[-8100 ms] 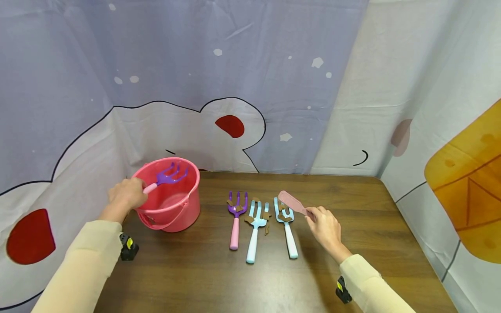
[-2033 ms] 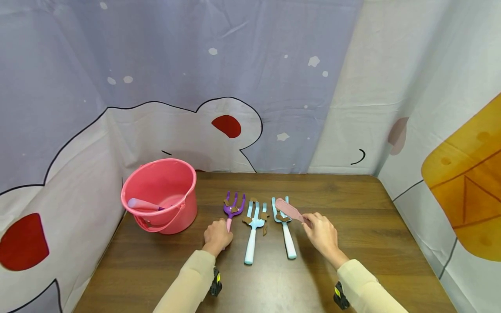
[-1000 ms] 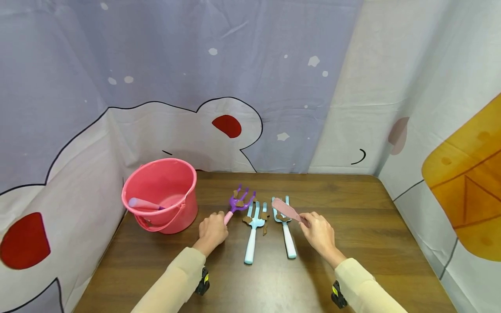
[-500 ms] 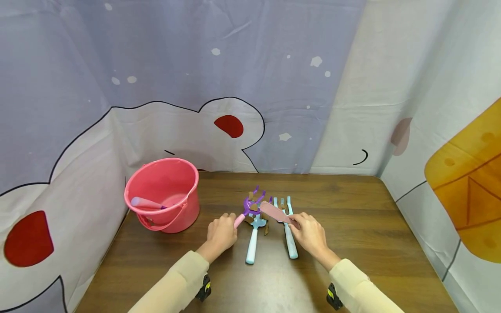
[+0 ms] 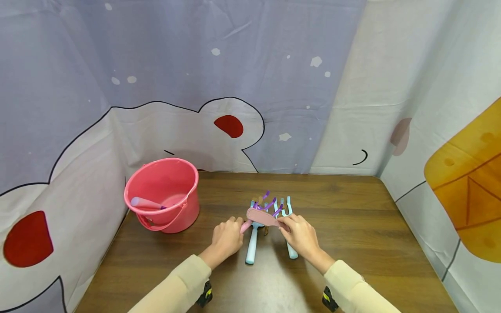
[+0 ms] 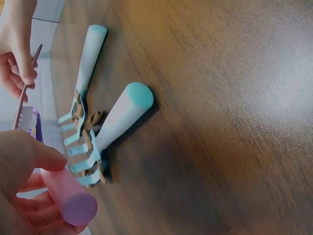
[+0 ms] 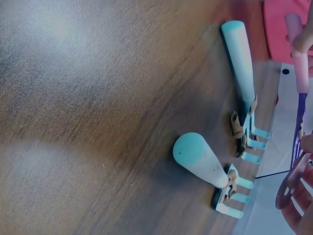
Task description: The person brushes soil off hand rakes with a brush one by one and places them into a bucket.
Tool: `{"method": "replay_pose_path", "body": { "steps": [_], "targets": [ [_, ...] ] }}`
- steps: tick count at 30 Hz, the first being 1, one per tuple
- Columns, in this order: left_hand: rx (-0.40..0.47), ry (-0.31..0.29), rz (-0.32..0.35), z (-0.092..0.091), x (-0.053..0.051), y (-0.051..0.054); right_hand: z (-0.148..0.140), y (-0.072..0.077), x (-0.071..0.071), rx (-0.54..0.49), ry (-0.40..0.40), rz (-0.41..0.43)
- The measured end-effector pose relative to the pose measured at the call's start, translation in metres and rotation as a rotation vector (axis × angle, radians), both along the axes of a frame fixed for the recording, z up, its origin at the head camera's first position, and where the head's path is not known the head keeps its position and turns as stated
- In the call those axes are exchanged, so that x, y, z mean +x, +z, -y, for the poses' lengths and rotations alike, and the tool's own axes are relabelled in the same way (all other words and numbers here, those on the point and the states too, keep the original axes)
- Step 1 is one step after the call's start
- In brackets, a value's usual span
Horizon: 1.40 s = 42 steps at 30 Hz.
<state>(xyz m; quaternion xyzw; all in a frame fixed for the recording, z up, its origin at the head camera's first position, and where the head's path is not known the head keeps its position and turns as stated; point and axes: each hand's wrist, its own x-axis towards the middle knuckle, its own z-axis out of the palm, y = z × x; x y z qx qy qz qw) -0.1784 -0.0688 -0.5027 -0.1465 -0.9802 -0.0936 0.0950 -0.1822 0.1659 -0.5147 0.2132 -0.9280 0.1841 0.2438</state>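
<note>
My left hand [image 5: 227, 238] grips the pink handle of a purple garden hand rake [image 5: 246, 225], held off the table with its tines pointing to the far right. In my right hand [image 5: 301, 235] is a pink brush [image 5: 263, 216], pinched by its handle; pale bristles show in the left wrist view. The brush head covers part of the rake's head. Below lie two light blue hand forks, one with its handle [image 5: 252, 247] under the rake, the other with its handle [image 5: 292, 251] by my right hand. Brown scraps [image 7: 236, 124] sit on and around their tines.
A pink bucket [image 5: 191, 213] stands at the table's left back. Another rake's handle [image 5: 146, 203] leans on the rim inside it. A patterned cloth [image 5: 282, 87] hangs behind the wooden table [image 5: 352, 208].
The first rake went into the bucket, and my left hand took up the second. It moved right over the light blue fork. My right hand brought the brush left onto or over the rake's head.
</note>
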Motion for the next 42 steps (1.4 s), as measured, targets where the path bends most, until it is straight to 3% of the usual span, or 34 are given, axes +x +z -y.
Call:
{"method": "replay_pose_path", "body": {
  "steps": [10, 20, 42],
  "targets": [
    [0.0, -0.019, 0.019, -0.006, 0.009, 0.005, 0.0, -0.002, 0.002, 0.035, 0.024, -0.05],
    [-0.027, -0.025, 0.023, -0.004, 0.01, 0.004, -0.007, -0.004, 0.0, 0.067, 0.045, -0.095],
    [-0.051, -0.03, 0.029, -0.001, 0.009, 0.002, -0.018, -0.009, 0.0, 0.117, 0.031, -0.076]
  ]
}}
